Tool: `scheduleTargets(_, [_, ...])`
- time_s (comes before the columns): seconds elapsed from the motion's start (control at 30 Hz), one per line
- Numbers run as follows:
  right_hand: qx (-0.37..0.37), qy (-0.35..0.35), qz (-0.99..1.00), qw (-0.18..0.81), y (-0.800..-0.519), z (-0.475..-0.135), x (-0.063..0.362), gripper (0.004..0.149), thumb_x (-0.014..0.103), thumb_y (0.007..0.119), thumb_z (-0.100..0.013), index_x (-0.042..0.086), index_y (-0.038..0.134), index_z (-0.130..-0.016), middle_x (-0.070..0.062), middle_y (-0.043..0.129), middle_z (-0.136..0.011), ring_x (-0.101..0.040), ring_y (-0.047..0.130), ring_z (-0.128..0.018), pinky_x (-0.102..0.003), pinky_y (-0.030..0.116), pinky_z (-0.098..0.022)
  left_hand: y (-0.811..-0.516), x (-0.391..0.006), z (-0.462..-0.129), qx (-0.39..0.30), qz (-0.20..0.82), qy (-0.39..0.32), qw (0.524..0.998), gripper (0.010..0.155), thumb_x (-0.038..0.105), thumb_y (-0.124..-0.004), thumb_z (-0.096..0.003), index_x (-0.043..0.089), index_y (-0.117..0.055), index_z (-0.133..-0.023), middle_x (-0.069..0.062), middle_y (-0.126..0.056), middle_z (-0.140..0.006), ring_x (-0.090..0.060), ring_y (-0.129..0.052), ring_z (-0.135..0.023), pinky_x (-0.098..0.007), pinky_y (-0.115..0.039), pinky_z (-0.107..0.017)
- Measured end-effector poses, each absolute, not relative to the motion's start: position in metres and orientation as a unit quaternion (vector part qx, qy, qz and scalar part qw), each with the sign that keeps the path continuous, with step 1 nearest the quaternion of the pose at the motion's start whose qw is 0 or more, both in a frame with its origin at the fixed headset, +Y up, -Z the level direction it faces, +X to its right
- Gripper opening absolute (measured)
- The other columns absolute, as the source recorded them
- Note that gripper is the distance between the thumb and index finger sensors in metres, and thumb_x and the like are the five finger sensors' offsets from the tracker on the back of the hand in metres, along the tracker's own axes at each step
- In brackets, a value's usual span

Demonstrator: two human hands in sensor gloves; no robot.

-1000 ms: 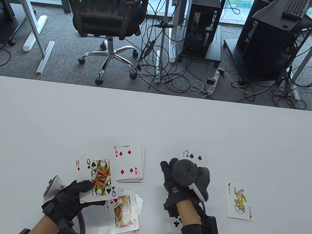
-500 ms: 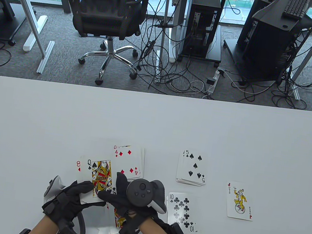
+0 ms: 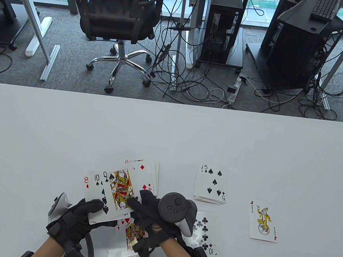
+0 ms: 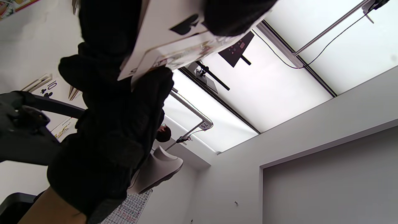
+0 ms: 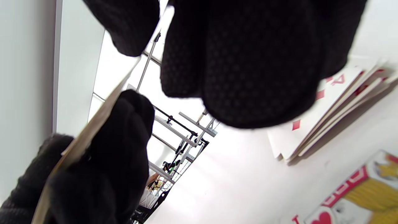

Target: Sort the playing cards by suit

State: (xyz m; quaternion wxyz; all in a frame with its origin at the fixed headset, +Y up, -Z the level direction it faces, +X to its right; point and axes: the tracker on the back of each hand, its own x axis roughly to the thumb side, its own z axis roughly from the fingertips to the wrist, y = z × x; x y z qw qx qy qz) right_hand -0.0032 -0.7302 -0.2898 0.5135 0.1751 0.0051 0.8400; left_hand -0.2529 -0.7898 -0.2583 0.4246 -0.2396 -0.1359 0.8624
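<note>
The left hand [image 3: 77, 217], palm up above the counter [image 3: 170, 134], grips a small fan [image 3: 99, 188] of cards. The right hand [image 3: 152, 218] reaches across and pinches the queen [image 3: 121, 188] by its corner, over the fan and the diamonds [image 3: 148, 176].

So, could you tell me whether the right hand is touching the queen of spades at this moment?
Touching. In the table view the right hand has its fingertips on the lower right corner of the queen of spades, and the right wrist view shows a card edge pinched between thumb and fingers.
</note>
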Motion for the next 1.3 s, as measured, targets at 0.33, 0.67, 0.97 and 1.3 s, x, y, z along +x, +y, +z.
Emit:
scheduleTargets(0.33, [0.043, 0.061, 0.703, 0.707, -0.729, -0.325, 0.069, 0.042, 0.02, 0.065, -0.055, -0.015, 0.069, -0.077, -0.011, 0.092, -0.046, -0.026, 0.098, -0.023, -0.051, 0.081, -0.038, -0.789, -0.252, -0.258, -0.239, 0.868, -0.135, 0.412, 0.052, 0.032, -0.066, -0.0628, 0.02, -0.045, -0.109, -0.008, -0.062, -0.11, -0.033, -0.078, -0.093, -0.043, -0.079, -0.059])
scheduleTargets(0.67, [-0.083, -0.038, 0.899, 0.428, -0.716, -0.36, 0.157, 0.043, 0.02, 0.067, -0.053, -0.016, 0.072, -0.076, -0.01, 0.094, -0.039, -0.023, 0.096, -0.015, -0.051, 0.082, -0.035, -0.789, -0.252, -0.258, -0.237, 0.869, -0.133, 0.414, 0.052, 0.032, -0.066, -0.0629, 0.02, -0.044, -0.109, -0.008, -0.062, -0.11, -0.033, -0.078, -0.093, -0.043, -0.079, -0.06])
scheduleTargets(0.97, [-0.171, 0.029, 0.957, 0.233, -0.747, -0.364, 0.175, 0.046, 0.022, 0.068, -0.053, -0.019, 0.072, -0.075, -0.012, 0.094, -0.037, -0.025, 0.096, -0.013, -0.051, 0.082, -0.033, -0.789, -0.252, -0.258, -0.236, 0.869, -0.131, 0.414, 0.052, 0.033, -0.066, -0.063, 0.02, -0.044, -0.109, -0.008, -0.062, -0.11, -0.032, -0.078, -0.093, -0.043, -0.079, -0.06])
scheduleTargets(1.3, [-0.194, 0.124, 0.969, 0.091, -0.766, -0.372, 0.166, 0.053, 0.026, 0.068, -0.054, -0.021, 0.071, -0.078, -0.017, 0.094, -0.044, -0.03, 0.096, -0.02, -0.054, 0.08, -0.037, -0.789, -0.253, -0.259, -0.232, 0.87, -0.127, 0.416, 0.052, 0.033, -0.065, -0.0631, 0.02, -0.044, -0.109, -0.008, -0.061, -0.11, -0.032, -0.078, -0.093, -0.043, -0.079, -0.06])
